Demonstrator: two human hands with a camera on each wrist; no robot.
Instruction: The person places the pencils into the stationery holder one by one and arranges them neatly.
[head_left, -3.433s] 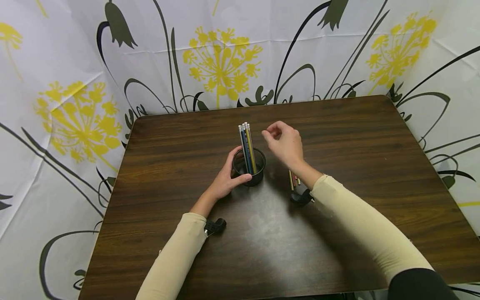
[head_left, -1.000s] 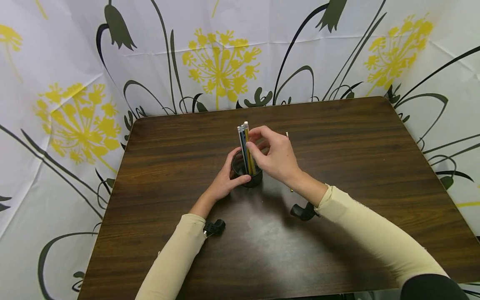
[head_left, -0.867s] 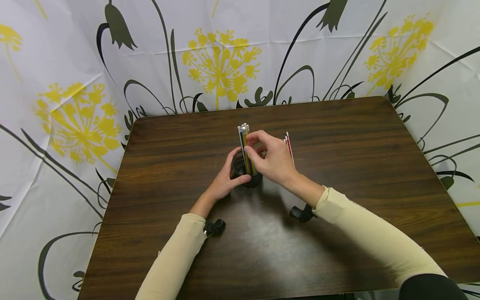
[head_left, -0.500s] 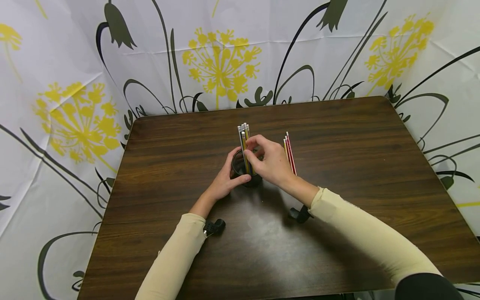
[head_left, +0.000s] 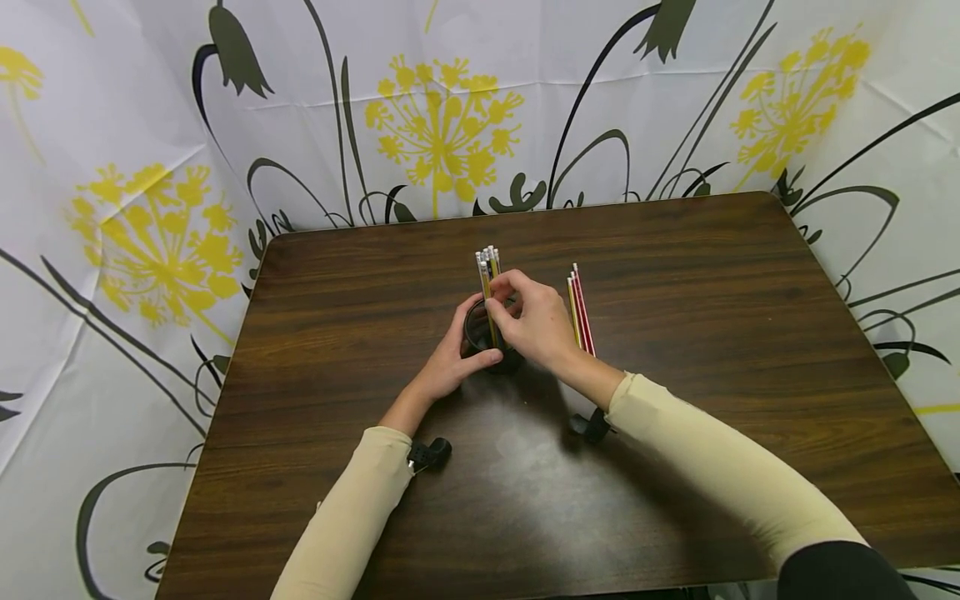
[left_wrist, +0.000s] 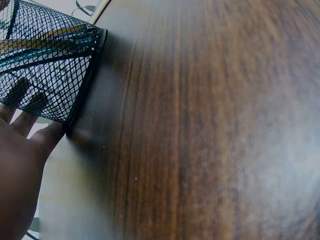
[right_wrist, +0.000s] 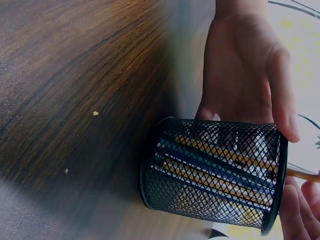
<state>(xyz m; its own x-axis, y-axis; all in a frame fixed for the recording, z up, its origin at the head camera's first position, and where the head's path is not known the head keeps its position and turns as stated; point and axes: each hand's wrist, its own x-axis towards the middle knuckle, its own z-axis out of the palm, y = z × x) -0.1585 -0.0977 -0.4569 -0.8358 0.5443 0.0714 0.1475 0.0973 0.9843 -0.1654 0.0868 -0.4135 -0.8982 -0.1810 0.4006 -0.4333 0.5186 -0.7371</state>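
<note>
A black mesh pencil cup (head_left: pixel 513 363) stands upright on the table, several pencils (head_left: pixel 494 255) leaning in it with their eraser ends up. My left hand (head_left: pixel 448 360) grips it from the left, thumb at the near rim and fingers round the far side. Over the cup's right side, my right hand (head_left: pixel 537 320) pinches a yellow pencil (head_left: pixel 487 286) between thumb and forefinger; its lower part is inside the cup. Through the mesh in the right wrist view, yellow and dark pencils show within the cup (right_wrist: pixel 215 175).
Right of the cup, yellow and red pencils (head_left: pixel 582 312) lie on the brown wooden table (head_left: pixel 712 333), partly hidden by my right forearm. A white curtain (head_left: pixel 300 75) with a flower print hangs behind the table. Small pale crumbs (right_wrist: pixel 95 113) dot the tabletop.
My right hand has come from right of the cup to over it, with the yellow pencil, which has sunk lower and shifted slightly left. The left hand keeps its hold.
</note>
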